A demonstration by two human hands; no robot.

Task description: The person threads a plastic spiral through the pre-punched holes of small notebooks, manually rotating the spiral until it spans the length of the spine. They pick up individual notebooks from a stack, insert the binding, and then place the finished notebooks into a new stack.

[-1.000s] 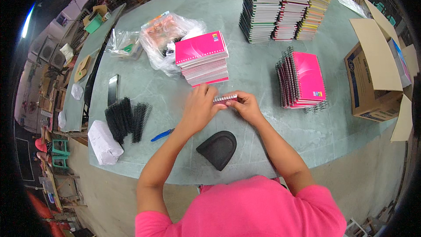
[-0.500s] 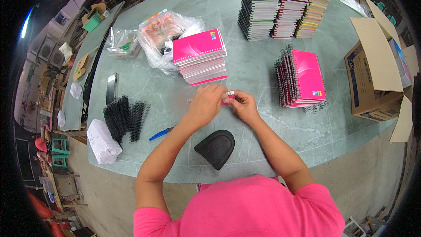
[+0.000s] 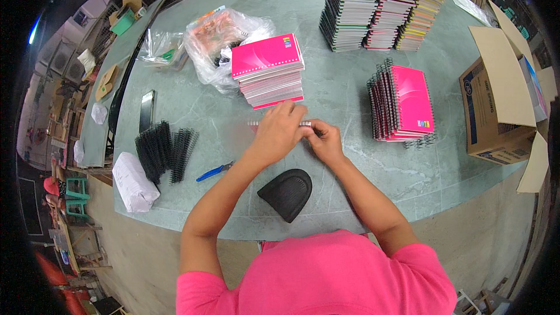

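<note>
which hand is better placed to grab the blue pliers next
Left, probably. The pliers lie just left of the left hand, while the right hand would have to cross over it.

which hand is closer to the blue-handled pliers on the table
Left. The left hand sits just up and to the right of the blue-handled pliers; the right hand is farther right, beyond the left hand.

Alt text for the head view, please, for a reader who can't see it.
Both hands, left hand and right hand, meet over a small notebook on a grey-green table. Around them lie a pink notebook stack, black spiral coils, blue pliers and an open cardboard box.
</note>
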